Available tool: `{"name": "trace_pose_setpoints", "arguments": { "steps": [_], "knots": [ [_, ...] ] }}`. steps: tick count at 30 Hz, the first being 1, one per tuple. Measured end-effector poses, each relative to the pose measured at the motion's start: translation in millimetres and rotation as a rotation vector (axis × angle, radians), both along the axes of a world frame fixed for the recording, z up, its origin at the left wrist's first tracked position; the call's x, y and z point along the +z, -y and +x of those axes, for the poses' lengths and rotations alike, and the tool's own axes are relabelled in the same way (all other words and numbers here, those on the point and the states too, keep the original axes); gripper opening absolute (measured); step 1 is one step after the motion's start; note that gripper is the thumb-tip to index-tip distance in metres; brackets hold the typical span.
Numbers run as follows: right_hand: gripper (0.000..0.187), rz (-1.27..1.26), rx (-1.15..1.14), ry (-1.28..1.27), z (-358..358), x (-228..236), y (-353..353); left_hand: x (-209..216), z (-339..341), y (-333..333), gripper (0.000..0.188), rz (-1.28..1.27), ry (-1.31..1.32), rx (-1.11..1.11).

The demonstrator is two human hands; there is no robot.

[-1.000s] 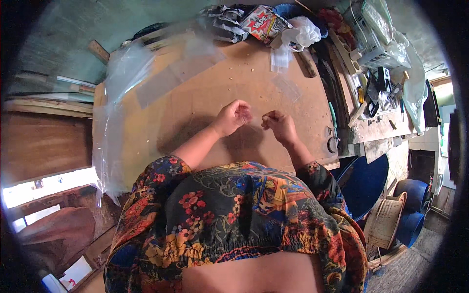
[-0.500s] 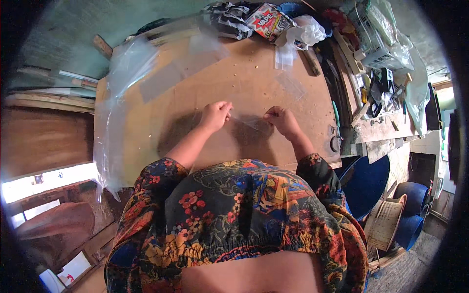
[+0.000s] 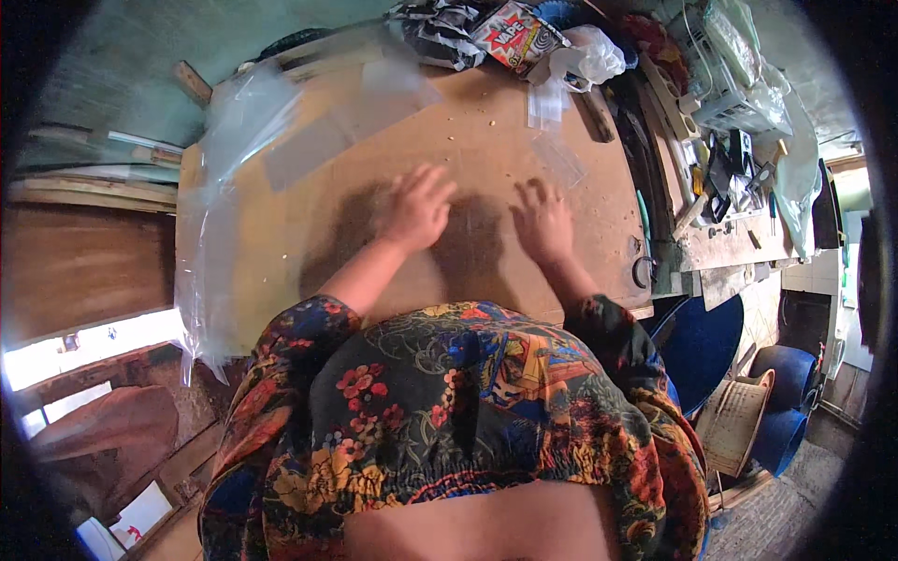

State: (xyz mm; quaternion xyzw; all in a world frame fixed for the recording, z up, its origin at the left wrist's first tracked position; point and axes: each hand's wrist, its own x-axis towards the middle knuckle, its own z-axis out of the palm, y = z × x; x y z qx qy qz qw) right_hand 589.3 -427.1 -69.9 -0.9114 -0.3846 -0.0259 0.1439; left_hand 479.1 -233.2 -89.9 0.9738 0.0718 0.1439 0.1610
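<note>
Both hands are over the middle of the wooden board (image 3: pixel 468 309). My left hand (image 3: pixel 418 208) has its fingers spread and a little blurred, with nothing visible in them. To its right, my right hand (image 3: pixel 543 222) is also open, fingers apart and bent slightly above the board. No film shows clearly between them. Just beyond the right hand lies a small transparent plastic bag (image 3: pixel 558 159). Several larger sheets of plastic film (image 3: pixel 313 154) are spread farther off on the left. Tiny yellowish crumbs (image 3: pixel 451 138) dot the board.
Transparent plastic (image 3: pixel 194 271) hangs over the board's left edge. At the back are a printed box (image 3: pixel 517 39), a black bag (image 3: pixel 438 37) and a white bag (image 3: pixel 591 58). Scissors (image 3: pixel 642 271) lie near the right edge. A cluttered side bench (image 3: pixel 739 248) and blue drums (image 3: pixel 786 379) stand at right.
Both hands have opened from a pinch and moved slightly forward. The thin transparent film stretched between them is no longer visible there.
</note>
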Motion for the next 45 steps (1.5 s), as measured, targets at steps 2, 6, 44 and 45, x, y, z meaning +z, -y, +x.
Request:
{"name": "trace_pose_setpoints", "arguments": {
  "steps": [2, 6, 44, 45],
  "knots": [
    [0.041, -0.032, 0.064, -0.096, -28, -16, 13, -8, 13, 15, 0.035, 0.043, 0.007, -0.160],
    [0.047, 0.017, 0.180, -0.126, -49, -25, 26, -22, 17, 18, 0.034, 0.041, -0.051, -0.144],
    [0.041, -0.083, -0.646, 0.217, 6, -27, 181, -21, 14, 27, 0.041, 0.034, -0.072, 0.012],
    [0.039, -0.104, -0.686, 0.239, 5, -27, 186, -22, 14, 27, 0.042, 0.032, -0.073, 0.008]
  ]
}}
